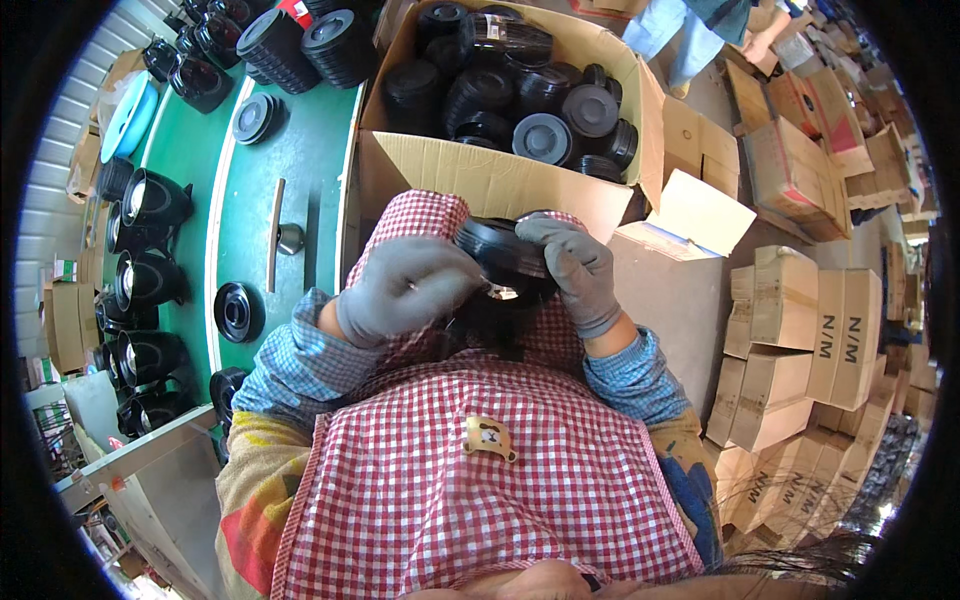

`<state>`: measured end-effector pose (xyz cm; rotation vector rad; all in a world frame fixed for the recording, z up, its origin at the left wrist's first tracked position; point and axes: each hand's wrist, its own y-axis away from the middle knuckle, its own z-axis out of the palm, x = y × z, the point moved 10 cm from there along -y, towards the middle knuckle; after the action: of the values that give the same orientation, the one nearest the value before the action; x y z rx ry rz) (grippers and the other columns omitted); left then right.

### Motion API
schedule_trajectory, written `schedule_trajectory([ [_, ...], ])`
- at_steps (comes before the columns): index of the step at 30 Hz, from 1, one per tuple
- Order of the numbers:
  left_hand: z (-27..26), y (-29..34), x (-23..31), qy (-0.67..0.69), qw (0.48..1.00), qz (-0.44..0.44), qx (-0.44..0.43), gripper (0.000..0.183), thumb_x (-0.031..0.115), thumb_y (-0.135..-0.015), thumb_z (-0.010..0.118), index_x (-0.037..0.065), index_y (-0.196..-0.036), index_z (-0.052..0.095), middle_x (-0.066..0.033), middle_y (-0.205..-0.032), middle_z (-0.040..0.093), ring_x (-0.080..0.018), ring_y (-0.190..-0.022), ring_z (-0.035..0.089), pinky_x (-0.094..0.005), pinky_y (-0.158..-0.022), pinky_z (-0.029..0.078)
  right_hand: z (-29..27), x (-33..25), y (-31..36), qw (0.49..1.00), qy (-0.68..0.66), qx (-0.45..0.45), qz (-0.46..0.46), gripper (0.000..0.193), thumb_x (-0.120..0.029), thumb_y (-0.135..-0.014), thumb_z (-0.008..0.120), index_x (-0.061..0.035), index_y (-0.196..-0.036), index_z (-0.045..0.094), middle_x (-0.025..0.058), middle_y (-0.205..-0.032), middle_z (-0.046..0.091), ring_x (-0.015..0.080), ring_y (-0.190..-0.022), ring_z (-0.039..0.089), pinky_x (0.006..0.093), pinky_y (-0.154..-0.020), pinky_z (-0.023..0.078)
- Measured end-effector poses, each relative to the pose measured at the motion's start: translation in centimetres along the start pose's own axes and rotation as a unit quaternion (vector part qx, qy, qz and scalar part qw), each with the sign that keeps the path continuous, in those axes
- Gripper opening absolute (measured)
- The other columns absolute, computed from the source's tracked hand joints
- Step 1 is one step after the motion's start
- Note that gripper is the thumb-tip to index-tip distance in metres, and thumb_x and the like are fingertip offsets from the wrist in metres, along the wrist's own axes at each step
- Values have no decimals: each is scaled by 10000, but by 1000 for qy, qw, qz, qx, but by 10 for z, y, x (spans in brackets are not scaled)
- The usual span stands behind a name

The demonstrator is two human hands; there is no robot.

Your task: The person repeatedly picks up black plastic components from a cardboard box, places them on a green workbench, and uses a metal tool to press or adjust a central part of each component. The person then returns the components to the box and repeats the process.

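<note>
Both my hands wear grey gloves and work above my lap. My right hand grips the right rim of a stack of black round lids, its ribbed side tilted up. At the lower left of that stack is my left hand, slightly blurred, its fingers curled in; what they hold, if anything, is hidden. Beneath the lids a glossy black vessel rests against my checked apron. A small shiny silver part shows between the lids and the vessel. The vessel's full shape is hidden.
An open carton of black lids and vessels stands ahead. On the left, a green bench carries several black pots, lid stacks and a loose lid. Cartons are piled at right; another person stands at the far right.
</note>
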<state>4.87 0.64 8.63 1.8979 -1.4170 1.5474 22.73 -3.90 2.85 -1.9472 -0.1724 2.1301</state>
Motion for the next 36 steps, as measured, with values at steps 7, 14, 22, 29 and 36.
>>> schedule_trajectory([
  [7,19,-15,-80,225,972,-55,48,455,298,-1127,341,-13,-1253,648,-198,-1353,593,-312,-1273,557,-408,-1140,393,8,2,-10,996,22,-49,-73,207,-246,-933,703,-48,-903,759,109,-1075,751,258,-1154,654,472,-1196,286],
  [14,18,-20,-88,124,991,39,42,501,274,-1112,309,-40,-1132,700,-221,-1301,639,-370,-1268,578,-460,-1143,376,11,2,-14,986,120,-74,-91,154,-187,-922,699,-94,-805,737,86,-1047,760,260,-1170,658,478,-1229,235],
  [22,19,-21,-79,9,989,134,58,460,240,-1091,355,-59,-1095,705,-249,-1229,659,-396,-1210,615,-463,-1078,456,15,9,-19,977,157,-98,-107,127,-42,-825,722,-91,-724,660,69,-965,753,248,-1087,672,481,-1216,272],
  [29,22,-14,-85,36,996,76,27,336,175,-1050,453,-50,-1113,693,-238,-1207,662,-393,-1195,614,-456,-1066,467,16,31,-17,982,95,-150,-57,82,-68,-859,695,-53,-781,671,106,-1041,724,251,-1084,651,475,-1164,351],
  [36,4,-15,-58,48,997,36,38,683,523,-1055,384,-23,-1453,486,-275,-1489,457,-440,-1425,394,-505,-1194,277,0,30,-35,994,58,-95,-2,447,-360,-1064,474,-3,-1246,671,180,-1325,636,298,-1265,586,430,-1153,371],
])
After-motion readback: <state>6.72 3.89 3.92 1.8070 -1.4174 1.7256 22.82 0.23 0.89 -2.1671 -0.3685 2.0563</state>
